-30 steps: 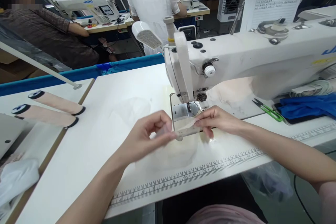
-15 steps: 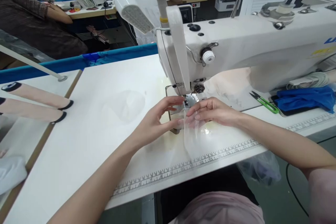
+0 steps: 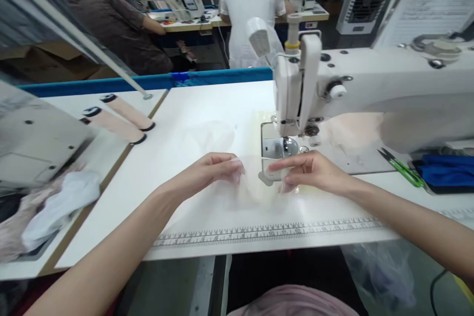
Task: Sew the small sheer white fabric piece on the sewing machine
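Observation:
A sheer, whitish piece of fabric (image 3: 255,180) is stretched between my two hands, just in front of the sewing machine's needle area. My left hand (image 3: 222,167) pinches its left end, thumb and fingers together. On the other side my right hand (image 3: 309,170) grips the right end, with the index finger reaching along the top edge. The white sewing machine (image 3: 296,89) stands behind, its presser foot and metal plate (image 3: 272,148) showing beyond the fabric. Another pale, see-through piece (image 3: 211,136) lies flat on the table to the left.
Two pinkish thread cones (image 3: 114,126) lie on the left. Green-handled thread snips (image 3: 402,168) and a blue cloth (image 3: 448,173) sit at the right. A printed ruler (image 3: 274,232) runs along the front edge. Crumpled fabric (image 3: 62,207) rests at far left. Two people work behind.
Both hands have drawn back from the needle area and moved apart, bringing the sheer fabric with them. The camera view has swung left.

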Action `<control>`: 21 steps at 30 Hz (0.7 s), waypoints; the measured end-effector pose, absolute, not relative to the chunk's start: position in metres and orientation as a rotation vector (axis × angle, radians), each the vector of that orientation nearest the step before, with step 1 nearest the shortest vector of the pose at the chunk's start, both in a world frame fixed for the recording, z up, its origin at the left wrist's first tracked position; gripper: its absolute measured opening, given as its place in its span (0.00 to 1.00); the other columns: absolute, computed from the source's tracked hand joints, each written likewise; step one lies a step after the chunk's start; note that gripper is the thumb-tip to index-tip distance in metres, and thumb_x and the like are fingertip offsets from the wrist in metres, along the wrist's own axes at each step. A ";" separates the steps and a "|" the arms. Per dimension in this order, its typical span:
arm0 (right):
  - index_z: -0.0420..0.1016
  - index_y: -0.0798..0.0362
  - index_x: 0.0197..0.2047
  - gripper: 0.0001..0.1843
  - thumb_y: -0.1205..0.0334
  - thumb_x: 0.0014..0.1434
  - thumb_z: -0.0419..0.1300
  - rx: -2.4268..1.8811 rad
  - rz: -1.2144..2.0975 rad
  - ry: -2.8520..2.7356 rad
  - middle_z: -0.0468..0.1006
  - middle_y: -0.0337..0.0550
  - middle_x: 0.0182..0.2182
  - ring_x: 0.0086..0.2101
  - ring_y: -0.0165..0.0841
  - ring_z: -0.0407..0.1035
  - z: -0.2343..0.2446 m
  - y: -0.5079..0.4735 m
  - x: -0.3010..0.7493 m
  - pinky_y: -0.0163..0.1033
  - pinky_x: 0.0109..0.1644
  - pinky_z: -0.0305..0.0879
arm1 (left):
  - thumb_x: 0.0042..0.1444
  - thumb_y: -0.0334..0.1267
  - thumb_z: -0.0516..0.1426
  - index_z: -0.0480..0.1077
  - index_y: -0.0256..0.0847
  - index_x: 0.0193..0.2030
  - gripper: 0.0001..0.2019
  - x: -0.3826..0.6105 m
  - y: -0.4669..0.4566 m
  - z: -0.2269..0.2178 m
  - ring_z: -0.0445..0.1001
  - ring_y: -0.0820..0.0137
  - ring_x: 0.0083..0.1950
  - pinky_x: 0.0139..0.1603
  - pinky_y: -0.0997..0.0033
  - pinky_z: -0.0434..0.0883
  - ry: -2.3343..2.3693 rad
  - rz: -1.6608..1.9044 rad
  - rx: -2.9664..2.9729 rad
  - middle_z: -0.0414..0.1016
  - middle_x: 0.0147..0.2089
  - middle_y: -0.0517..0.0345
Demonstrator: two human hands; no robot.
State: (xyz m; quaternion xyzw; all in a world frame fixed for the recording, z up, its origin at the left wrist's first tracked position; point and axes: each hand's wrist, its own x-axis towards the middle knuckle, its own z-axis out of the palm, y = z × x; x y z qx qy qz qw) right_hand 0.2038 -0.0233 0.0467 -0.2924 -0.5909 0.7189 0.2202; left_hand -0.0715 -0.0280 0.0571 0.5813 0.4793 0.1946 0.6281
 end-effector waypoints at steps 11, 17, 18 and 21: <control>0.54 0.59 0.67 0.36 0.73 0.55 0.57 -0.870 1.715 -1.613 0.77 0.36 0.24 0.30 0.31 0.74 0.042 0.028 0.074 0.44 0.50 0.73 | 0.57 0.51 0.55 0.74 0.40 0.35 0.16 -0.152 0.028 0.073 0.55 0.77 0.18 0.20 0.74 0.53 1.763 0.823 1.494 0.63 0.20 0.62; 0.46 0.64 0.69 0.39 0.75 0.56 0.55 -1.028 1.709 -1.770 0.76 0.36 0.22 0.28 0.30 0.74 0.030 0.056 0.054 0.41 0.46 0.74 | 0.52 0.49 0.57 0.75 0.38 0.33 0.15 -0.173 0.062 0.048 0.56 0.77 0.19 0.20 0.74 0.53 1.885 0.671 1.583 0.67 0.24 0.59; 0.45 0.64 0.69 0.39 0.75 0.56 0.55 -1.039 1.701 -1.804 0.76 0.37 0.23 0.27 0.30 0.74 0.028 0.058 0.053 0.40 0.45 0.75 | 0.53 0.49 0.56 0.75 0.38 0.34 0.15 -0.175 0.064 0.042 0.57 0.76 0.19 0.21 0.73 0.54 1.924 0.663 1.608 0.67 0.23 0.59; 0.46 0.64 0.69 0.38 0.73 0.57 0.55 -1.057 1.650 -1.935 0.78 0.41 0.27 0.29 0.31 0.75 0.027 0.063 0.052 0.38 0.41 0.76 | 0.54 0.46 0.56 0.75 0.40 0.40 0.13 -0.177 0.065 0.028 0.65 0.70 0.27 0.27 0.72 0.58 2.075 0.673 1.718 0.69 0.26 0.58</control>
